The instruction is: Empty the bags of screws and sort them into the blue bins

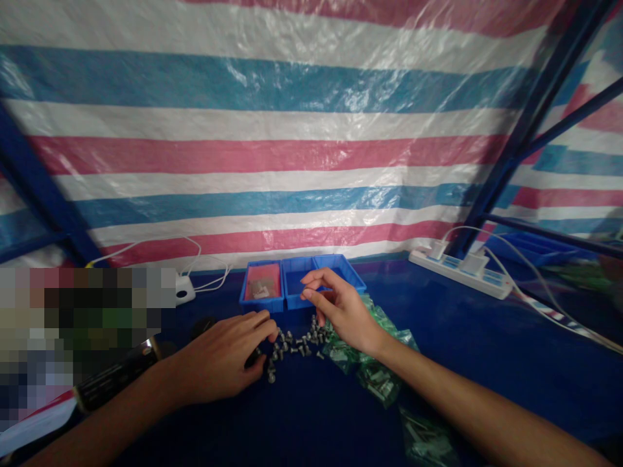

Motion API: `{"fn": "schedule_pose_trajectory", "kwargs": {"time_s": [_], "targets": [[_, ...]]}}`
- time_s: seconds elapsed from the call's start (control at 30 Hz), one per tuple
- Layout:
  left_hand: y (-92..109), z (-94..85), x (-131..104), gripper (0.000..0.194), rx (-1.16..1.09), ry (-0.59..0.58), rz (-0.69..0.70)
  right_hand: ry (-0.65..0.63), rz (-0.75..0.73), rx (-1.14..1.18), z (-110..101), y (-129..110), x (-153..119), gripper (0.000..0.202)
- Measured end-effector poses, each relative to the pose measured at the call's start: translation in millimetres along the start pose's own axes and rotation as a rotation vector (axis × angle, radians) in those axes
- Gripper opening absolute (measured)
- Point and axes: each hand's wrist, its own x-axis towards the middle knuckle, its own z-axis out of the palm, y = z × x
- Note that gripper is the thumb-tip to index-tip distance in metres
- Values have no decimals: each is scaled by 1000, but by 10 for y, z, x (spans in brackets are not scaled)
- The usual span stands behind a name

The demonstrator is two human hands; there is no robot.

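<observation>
Small metal screws (304, 340) lie loosely heaped on the dark blue table, between my two hands. At the heap's left edge, my left hand (221, 357) rests with bent fingers, its thumb apart from them and nothing visible in between. My right hand (343, 311) hovers above the heap's right side, before the blue bins (287, 303). Its thumb and index finger are pinched together; whatever they hold is too small to make out. Green-tinted plastic bags (379, 383) of metal parts lie under and beside my right wrist. Pink material (265, 275) and a small clear bag fill the left bin.
A white power strip (460, 274) with plugs and cables lies at the back right. At left are a black cylinder (117, 376), a white device (183, 290) with a cable, and a pixelated area. Behind the table hangs a striped plastic sheet (272, 155) between blue metal posts.
</observation>
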Motion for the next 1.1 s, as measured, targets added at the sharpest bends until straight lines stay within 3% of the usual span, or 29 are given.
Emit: {"fn": "schedule_pose_trajectory", "kwargs": {"time_s": [0.13,0.33,0.63,1.1], "targets": [[4,32,-28,28,125,15,5,-7,7,-9,-5,2,-8,22],[-35,77,-38,19,220,48,-11,-21,12,-7,-1,13,-11,22],[-102,26,-52,16,123,-7,-12,-29,25,-1,4,40,-11,22],[-138,56,8,11,26,33,-3,-5,1,-27,-2,28,-1,24]]}}
